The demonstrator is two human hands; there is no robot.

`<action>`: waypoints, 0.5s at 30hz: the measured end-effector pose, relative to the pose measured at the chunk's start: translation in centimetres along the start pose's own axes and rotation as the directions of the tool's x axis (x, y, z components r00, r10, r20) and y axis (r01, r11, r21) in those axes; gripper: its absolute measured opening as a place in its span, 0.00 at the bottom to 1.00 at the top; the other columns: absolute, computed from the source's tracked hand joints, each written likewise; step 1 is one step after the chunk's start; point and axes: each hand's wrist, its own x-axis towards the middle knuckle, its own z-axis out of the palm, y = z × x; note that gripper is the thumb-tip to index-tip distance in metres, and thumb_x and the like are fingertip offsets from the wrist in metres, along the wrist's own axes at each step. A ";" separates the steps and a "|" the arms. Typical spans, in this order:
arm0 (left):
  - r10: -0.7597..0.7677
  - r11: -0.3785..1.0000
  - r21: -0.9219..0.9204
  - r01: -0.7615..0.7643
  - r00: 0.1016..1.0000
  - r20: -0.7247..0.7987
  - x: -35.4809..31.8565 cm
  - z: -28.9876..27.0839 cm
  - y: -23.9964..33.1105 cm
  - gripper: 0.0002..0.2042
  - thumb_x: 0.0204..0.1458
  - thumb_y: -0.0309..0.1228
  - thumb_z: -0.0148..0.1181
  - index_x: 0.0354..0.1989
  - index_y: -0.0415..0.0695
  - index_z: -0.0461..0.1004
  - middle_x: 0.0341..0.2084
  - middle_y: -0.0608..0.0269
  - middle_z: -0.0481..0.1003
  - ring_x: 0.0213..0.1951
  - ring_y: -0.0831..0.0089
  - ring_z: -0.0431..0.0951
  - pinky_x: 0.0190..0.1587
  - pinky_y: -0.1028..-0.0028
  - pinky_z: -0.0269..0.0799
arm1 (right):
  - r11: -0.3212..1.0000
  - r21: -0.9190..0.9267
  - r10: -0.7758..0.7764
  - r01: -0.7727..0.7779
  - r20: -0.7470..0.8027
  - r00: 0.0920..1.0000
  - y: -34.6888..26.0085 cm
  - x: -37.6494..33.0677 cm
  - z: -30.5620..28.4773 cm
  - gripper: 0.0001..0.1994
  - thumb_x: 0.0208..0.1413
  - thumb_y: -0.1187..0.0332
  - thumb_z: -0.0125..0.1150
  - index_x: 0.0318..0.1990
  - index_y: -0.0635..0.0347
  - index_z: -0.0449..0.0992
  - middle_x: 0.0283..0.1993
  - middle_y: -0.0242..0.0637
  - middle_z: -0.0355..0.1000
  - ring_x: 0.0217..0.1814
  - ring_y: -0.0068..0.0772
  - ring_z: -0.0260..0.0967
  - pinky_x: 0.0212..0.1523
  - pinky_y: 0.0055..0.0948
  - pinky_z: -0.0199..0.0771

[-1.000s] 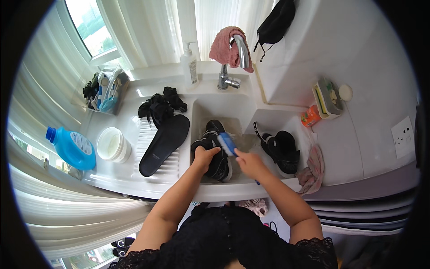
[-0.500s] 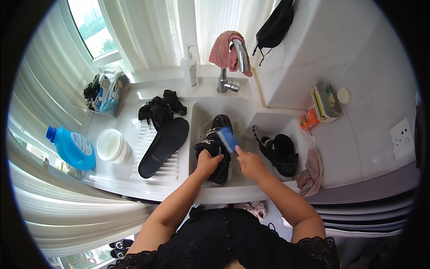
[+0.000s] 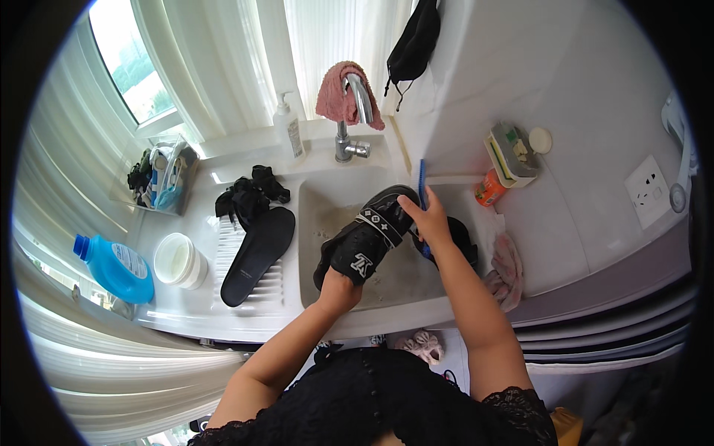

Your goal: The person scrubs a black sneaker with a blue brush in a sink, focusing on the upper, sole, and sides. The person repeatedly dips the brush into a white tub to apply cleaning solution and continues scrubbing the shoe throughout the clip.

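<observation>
The left hand [image 3: 340,282] is closed around the near end of a black slide sandal [image 3: 366,236], which is held tilted over the sink [image 3: 316,204], while the right hand [image 3: 425,218] is clamped on a blue brush [image 3: 422,184] pressed against the sandal's far end. Just right of the right hand, a second black sandal [image 3: 461,236] lies partly hidden behind the forearm, and a pink cloth [image 3: 507,269] is draped over the desk [image 3: 587,230] beyond it. Left of the left hand, a black insole [image 3: 256,255] rests on the ribbed drainboard, with a white tub [image 3: 178,260] and a blue detergent bottle [image 3: 113,267] further left. Beyond the hands, a faucet [image 3: 351,119] draped with a pink towel [image 3: 336,97] and a white pump bottle [image 3: 288,134] are seen.
</observation>
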 end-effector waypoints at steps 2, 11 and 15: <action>0.070 0.996 0.053 -0.070 0.998 0.013 0.2 -0.3 0.1 0.25 0.45 0.24 0.57 0.56 0.41 0.68 0.56 0.47 0.65 0.59 0.47 0.62 0.62 0.59 0.57 | 0.996 0.090 0.021 -0.030 0.100 0.995 -1.4 0.2 -1.0 0.50 0.38 0.51 0.72 0.65 0.68 0.52 0.51 0.47 0.69 0.31 0.28 0.71 0.19 0.25 0.67; -0.468 0.145 -0.820 0.554 0.768 0.437 -2.4 0.0 -0.3 0.23 0.52 0.37 0.57 0.55 0.43 0.65 0.48 0.55 0.72 0.53 0.62 0.69 0.58 0.65 0.61 | 0.842 0.114 -0.521 0.528 -0.084 0.849 0.3 0.9 1.1 0.44 0.42 0.72 0.72 0.66 0.69 0.50 0.45 0.38 0.72 0.43 0.23 0.69 0.46 0.23 0.69; -0.609 -0.585 -0.771 0.249 0.492 0.622 -2.7 1.3 -2.6 0.11 0.60 0.31 0.46 0.48 0.43 0.69 0.42 0.56 0.75 0.48 0.65 0.74 0.55 0.65 0.66 | 0.861 0.045 -0.502 0.507 -0.083 0.861 0.5 -0.3 2.1 0.46 0.39 0.71 0.73 0.66 0.66 0.52 0.44 0.37 0.71 0.43 0.23 0.68 0.47 0.22 0.68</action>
